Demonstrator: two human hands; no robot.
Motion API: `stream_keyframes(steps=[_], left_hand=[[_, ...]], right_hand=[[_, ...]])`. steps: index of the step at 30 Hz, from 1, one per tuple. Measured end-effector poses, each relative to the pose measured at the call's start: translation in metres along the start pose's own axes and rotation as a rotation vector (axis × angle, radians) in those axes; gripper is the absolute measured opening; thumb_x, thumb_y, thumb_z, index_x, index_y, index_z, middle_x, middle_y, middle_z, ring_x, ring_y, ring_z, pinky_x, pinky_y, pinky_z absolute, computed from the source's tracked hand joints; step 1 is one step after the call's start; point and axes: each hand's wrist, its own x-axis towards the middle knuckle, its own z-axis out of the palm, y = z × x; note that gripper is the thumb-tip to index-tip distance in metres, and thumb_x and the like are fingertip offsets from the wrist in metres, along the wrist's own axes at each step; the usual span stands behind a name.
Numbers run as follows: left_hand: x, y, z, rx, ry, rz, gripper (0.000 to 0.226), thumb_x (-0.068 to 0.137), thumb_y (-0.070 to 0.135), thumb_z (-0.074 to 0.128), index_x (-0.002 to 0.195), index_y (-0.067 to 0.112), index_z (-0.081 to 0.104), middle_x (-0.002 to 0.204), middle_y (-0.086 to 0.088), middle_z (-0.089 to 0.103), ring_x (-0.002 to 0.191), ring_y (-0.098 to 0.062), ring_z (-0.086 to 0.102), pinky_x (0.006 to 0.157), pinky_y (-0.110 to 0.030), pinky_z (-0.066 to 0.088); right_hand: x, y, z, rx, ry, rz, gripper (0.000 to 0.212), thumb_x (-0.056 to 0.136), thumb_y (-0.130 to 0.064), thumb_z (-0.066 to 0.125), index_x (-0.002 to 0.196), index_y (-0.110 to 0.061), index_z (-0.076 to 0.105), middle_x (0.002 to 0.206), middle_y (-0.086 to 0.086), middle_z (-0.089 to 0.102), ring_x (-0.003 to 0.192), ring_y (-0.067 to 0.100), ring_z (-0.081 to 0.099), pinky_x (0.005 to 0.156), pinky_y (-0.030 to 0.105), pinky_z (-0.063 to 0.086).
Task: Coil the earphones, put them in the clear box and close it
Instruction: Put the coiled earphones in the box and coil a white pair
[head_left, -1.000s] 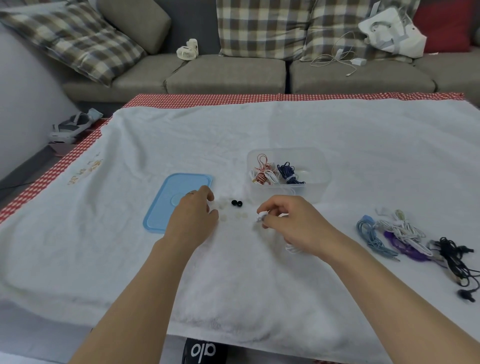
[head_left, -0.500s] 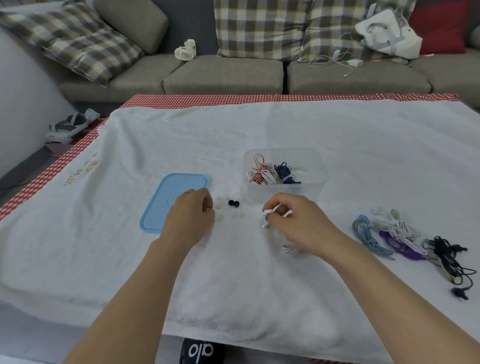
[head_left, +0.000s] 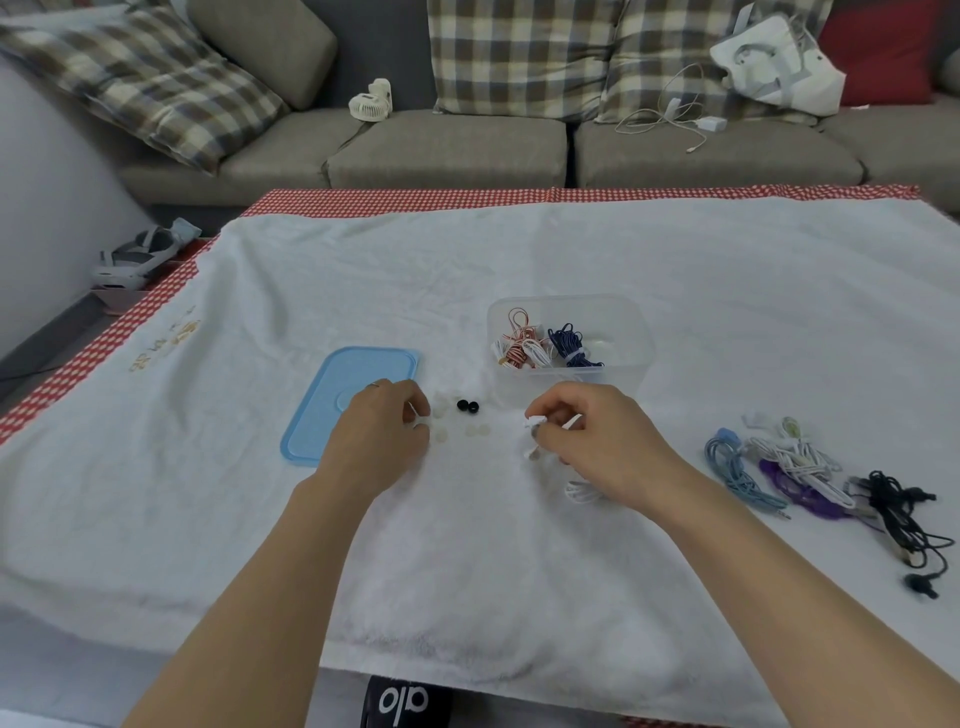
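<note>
My right hand (head_left: 597, 447) pinches the bud end of white earphones (head_left: 535, 425); a loop of their cable (head_left: 582, 491) shows on the towel under the hand. My left hand (head_left: 376, 431) has its fingers curled at the right edge of the blue lid (head_left: 343, 400) and seems to pinch a small pale ear tip (head_left: 422, 414). The clear box (head_left: 636, 332) stands open just behind my right hand. Inside it lie a red-and-white coil (head_left: 519, 349) and a dark blue coil (head_left: 571, 347).
Two black ear tips (head_left: 467, 406) and several pale ones (head_left: 478, 430) lie between my hands. At the right lie light blue (head_left: 737, 467), white (head_left: 800, 457), purple (head_left: 800, 491) and black earphones (head_left: 898, 512). A white towel (head_left: 467, 545) covers the table; a sofa stands behind.
My right hand has raised the white bud slightly and turned it between its fingers. My left hand stays at the ear tips beside the lid.
</note>
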Motion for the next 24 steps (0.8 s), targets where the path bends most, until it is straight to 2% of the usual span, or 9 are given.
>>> stream_keyframes(steps=[4, 8, 12, 15, 17, 20, 24], left_hand=[[-0.0044, 0.0020, -0.0013, -0.058, -0.015, 0.051, 0.014, 0.089, 0.013, 0.069, 0.097, 0.023, 0.064, 0.099, 0.007, 0.065, 0.071, -0.005, 0.051, 0.064, -0.022, 0.041], [-0.0055, 0.0024, -0.0020, -0.079, -0.051, 0.050, 0.023, 0.088, 0.011, 0.068, 0.105, 0.025, 0.064, 0.102, 0.008, 0.064, 0.069, -0.005, 0.051, 0.065, -0.023, 0.043], [-0.0036, 0.0046, -0.0022, -0.103, -0.056, 0.023, 0.027, 0.091, 0.009, 0.061, 0.112, 0.025, 0.065, 0.104, 0.008, 0.065, 0.073, -0.009, 0.054, 0.069, -0.025, 0.045], [-0.0018, 0.0034, -0.0008, -0.093, -0.023, -0.006, 0.025, 0.097, 0.009, 0.053, 0.113, 0.024, 0.066, 0.104, 0.007, 0.067, 0.069, -0.006, 0.054, 0.062, -0.023, 0.042], [-0.0010, 0.0026, 0.0002, -0.084, 0.002, -0.015, 0.021, 0.100, 0.013, 0.051, 0.111, 0.024, 0.066, 0.102, 0.006, 0.068, 0.064, -0.006, 0.053, 0.058, -0.023, 0.041], [0.0001, 0.0031, 0.0003, -0.083, 0.011, -0.024, 0.018, 0.099, 0.016, 0.053, 0.108, 0.025, 0.065, 0.097, 0.006, 0.067, 0.063, -0.009, 0.055, 0.058, -0.025, 0.044], [0.0015, 0.0037, -0.0016, -0.093, -0.017, -0.031, 0.013, 0.094, 0.019, 0.064, 0.103, 0.027, 0.064, 0.094, 0.012, 0.066, 0.070, -0.011, 0.058, 0.067, -0.032, 0.055]], right_hand=[[-0.0008, -0.0014, -0.0007, -0.002, -0.005, 0.001, 0.011, 0.092, -0.014, 0.063, 0.092, -0.022, 0.070, 0.085, -0.005, 0.068, 0.053, -0.011, 0.058, 0.050, 0.023, 0.051], [-0.0017, -0.0024, -0.0006, 0.019, -0.015, 0.010, 0.010, 0.093, -0.012, 0.062, 0.096, -0.017, 0.070, 0.089, 0.000, 0.068, 0.052, -0.011, 0.060, 0.051, 0.026, 0.050], [-0.0009, -0.0010, -0.0008, -0.005, -0.015, -0.001, 0.011, 0.092, -0.014, 0.063, 0.091, -0.023, 0.070, 0.082, -0.006, 0.068, 0.052, -0.010, 0.058, 0.046, 0.017, 0.047], [-0.0004, 0.0000, -0.0014, 0.016, -0.017, 0.012, 0.010, 0.092, -0.012, 0.063, 0.093, -0.020, 0.070, 0.083, -0.005, 0.067, 0.051, -0.011, 0.059, 0.044, 0.015, 0.045], [-0.0001, 0.0007, -0.0014, 0.006, -0.008, 0.010, 0.011, 0.091, -0.013, 0.064, 0.091, -0.023, 0.070, 0.082, -0.006, 0.068, 0.052, -0.009, 0.058, 0.047, 0.018, 0.047], [0.0002, 0.0021, -0.0011, 0.002, -0.009, 0.017, 0.012, 0.091, -0.014, 0.065, 0.090, -0.024, 0.070, 0.081, -0.007, 0.070, 0.050, -0.006, 0.057, 0.046, 0.018, 0.047], [0.0010, 0.0022, -0.0005, 0.014, -0.011, 0.031, 0.012, 0.091, -0.014, 0.065, 0.089, -0.025, 0.070, 0.078, -0.009, 0.070, 0.050, -0.004, 0.058, 0.044, 0.016, 0.047]])
